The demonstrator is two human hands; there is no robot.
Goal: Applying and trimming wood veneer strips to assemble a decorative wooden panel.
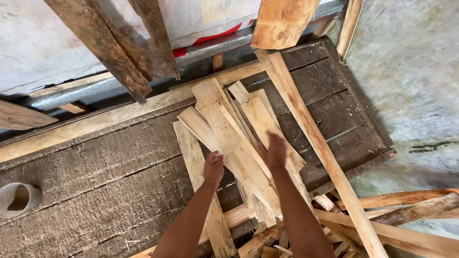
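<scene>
Dark plank bench [95,177], weathered and flecked with chips, filling most of the view from near left to far right. Grey concrete floor [411,71] to the right. Beyond the far edge, a pale sheet [43,43] with a tan rectangular label [229,9] at the top and a red strip [210,37] below it, print too blurred to tell. Dark boards [124,52] leaning in front of the sheet, far left; one lighter board [282,19] leaning at top centre. Long pale lath [320,148] running from far centre to near right, over the bench edge. Heap of offcuts [406,224] on the floor, near right. Fan of thin pale slats [229,134] lying mid-bench, overlapping, ends toward the near edge. Grey pipe end [16,198] at the left edge, open mouth up. Left hand [213,166] just over the left slat of the fan, fingers curled together; contact hard to tell. Right hand [276,150] resting flat on the middle slats, fingers pressed down on the wood, pinching nothing visible.
</scene>
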